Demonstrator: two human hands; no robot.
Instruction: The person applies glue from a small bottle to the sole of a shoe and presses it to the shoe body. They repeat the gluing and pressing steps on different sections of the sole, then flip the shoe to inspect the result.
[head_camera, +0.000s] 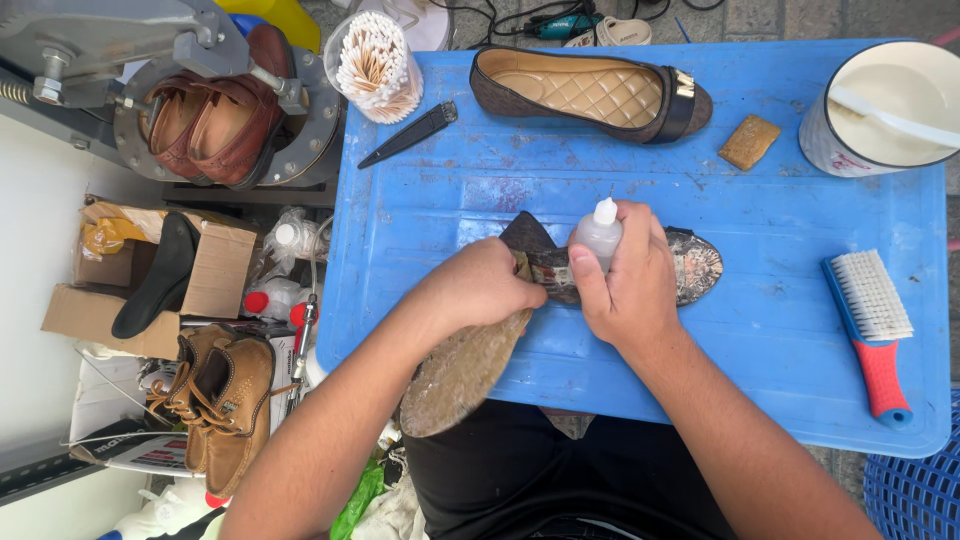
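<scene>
Holding small white glue bottle (600, 235) in right hand (628, 282), fingers wrapped; left hand (480, 290) grips peeled sole (465, 365) of shoe (690, 265) on blue desk (780, 350). Gluing apparently midway, sole unattached.

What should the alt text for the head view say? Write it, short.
A person's right hand holds a small white squeeze bottle over an upturned shoe on a blue table, while the left hand grips its peeled-back sole. A matching flat shoe, scrub brush and white bucket lie nearby.
</scene>
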